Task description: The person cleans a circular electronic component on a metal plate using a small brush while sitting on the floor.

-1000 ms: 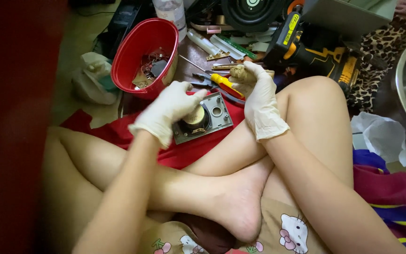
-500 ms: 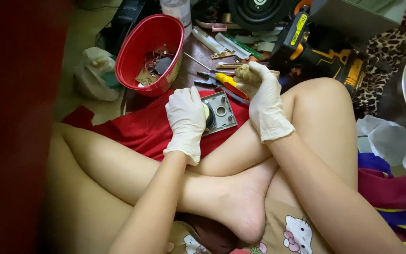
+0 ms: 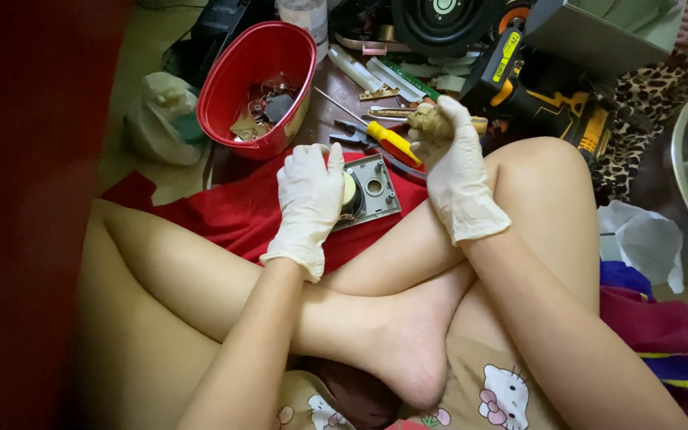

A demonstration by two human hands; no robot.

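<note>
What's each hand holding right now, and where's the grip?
Left hand covers the round end of the grey square-plated part on the red cloth. Right hand is closed around a small tan object; which part, cannot be told.

**Home floor used as a repair corner**

Domestic setting, person seated cross-legged on the floor. Beyond the left hand (image 3: 310,199): red plastic bowl (image 3: 258,87) of small metal and electronic parts. Beyond the right hand (image 3: 454,163): yellow-handled screwdriver (image 3: 392,142), loose hand tools, yellow-and-black cordless drill (image 3: 547,91), round black speaker (image 3: 439,20). Under the hands: red cloth (image 3: 232,211). Far right of the right hand: leopard-print fabric (image 3: 646,103), folded clothing (image 3: 662,334).
</note>
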